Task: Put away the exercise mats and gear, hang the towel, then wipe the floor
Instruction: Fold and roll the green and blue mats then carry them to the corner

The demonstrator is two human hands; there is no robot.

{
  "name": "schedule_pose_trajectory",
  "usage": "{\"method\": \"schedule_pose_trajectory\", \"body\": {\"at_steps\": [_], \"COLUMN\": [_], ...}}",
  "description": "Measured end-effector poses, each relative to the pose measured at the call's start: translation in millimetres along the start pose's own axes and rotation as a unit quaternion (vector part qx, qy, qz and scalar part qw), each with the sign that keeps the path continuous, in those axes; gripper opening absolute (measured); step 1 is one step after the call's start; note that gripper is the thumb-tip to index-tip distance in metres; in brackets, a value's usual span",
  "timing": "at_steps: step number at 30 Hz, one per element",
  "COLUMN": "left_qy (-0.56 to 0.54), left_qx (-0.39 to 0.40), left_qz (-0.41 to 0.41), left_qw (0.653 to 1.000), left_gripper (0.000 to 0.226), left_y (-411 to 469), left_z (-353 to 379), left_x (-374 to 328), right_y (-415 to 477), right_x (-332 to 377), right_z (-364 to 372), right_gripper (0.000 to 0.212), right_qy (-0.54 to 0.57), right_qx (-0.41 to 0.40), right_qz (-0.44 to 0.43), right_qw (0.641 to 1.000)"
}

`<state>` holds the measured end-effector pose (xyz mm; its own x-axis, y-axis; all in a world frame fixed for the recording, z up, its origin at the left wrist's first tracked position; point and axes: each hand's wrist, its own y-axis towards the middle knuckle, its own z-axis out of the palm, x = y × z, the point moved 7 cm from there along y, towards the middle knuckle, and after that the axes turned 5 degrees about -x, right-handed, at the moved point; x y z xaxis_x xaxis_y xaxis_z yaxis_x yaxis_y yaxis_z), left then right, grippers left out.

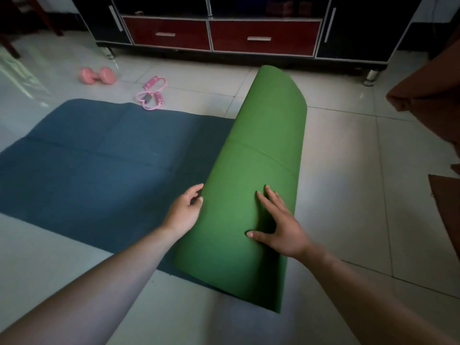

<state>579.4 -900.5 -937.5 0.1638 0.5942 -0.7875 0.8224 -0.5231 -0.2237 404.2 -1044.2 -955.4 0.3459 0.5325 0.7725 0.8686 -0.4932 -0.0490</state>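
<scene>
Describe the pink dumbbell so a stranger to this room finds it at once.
Start at the black cabinet with red drawers against the far wall. On the tiles before its left end, beyond the far edge of the blue mat, lies the dumbbell. It is short and solid with two rounded heads, unlike the looped pink cord with grips beside it.

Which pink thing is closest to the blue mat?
The looped pink stretch cord with foam handles, lying right by the flat blue mat's far edge. The pink dumbbell sits farther away, left of it.
</scene>
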Motion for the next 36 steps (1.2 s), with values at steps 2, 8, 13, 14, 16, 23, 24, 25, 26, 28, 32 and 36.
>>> {"method": "schedule_pose_trajectory", "body": {"at_steps": [2,8,13,14,16,23,24,25,26,28,32,36], "left_qy": [-0.026,-0.031,0.125,0.157,0.23,0.431,0.44,0.445,0.447,0.456,0.438,0.414], "left_qx": [-0.005,-0.067,-0.123,-0.106,-0.056,0.016,0.027,0.034,0.04,0.052,0.057,0.067], "left_qz": [-0.006,-0.018,-0.059,-0.062,-0.062,0.152,0.174,0.187,0.194,0.209,0.234,0.232], "left_qw": [1.0,0.997,0.983,0.98,0.97,0.889,0.881,0.875,0.872,0.864,0.866,0.877], "left_gripper": [0.044,0.055,0.057,0.057,0.06,0.062,0.065,0.067,0.067,0.066,0.061,0.057], "left_y": [1.3,19.9,58.6,63.7,68.6,80.0,87.1,95.9,105.6,120.2,130.8,133.9], "left_z": [-11.3,-55.7,-103.0,-100.8,-85.3,-14.0,-4.3,4.6,12.8,28.0,39.6,36.1], "left_x": [6.7,35.7,89.6,99.0,115.5,107.6,104.8,102.0,100.9,103.3,121.0,120.6], "right_y": [7.4,20.5,30.0,33.1,42.3,74.7,79.8,85.6,91.7,101.3,104.4,108.0], "right_x": [11.7,23.8,1.4,0.9,5.2,-0.3,-2.9,-6.3,-10.2,-18.8,-35.3,-34.9], "right_z": [9.6,39.3,67.0,77.0,97.0,129.0,131.1,132.6,133.3,134.5,147.5,148.9], "right_gripper": [0.097,0.094,0.098,0.1,0.101,0.089,0.087,0.083,0.079,0.071,0.066,0.068], "right_qy": [-0.055,-0.199,-0.224,-0.231,-0.25,-0.33,-0.339,-0.349,-0.356,-0.371,-0.378,-0.367], "right_qx": [0.027,0.076,0.129,0.144,0.155,0.131,0.128,0.123,0.115,0.1,0.116,0.146], "right_qz": [-0.02,-0.032,0.044,0.047,0.048,0.061,0.058,0.054,0.052,0.052,0.06,0.06], "right_qw": [0.998,0.976,0.965,0.961,0.954,0.933,0.93,0.928,0.926,0.922,0.916,0.917]}}
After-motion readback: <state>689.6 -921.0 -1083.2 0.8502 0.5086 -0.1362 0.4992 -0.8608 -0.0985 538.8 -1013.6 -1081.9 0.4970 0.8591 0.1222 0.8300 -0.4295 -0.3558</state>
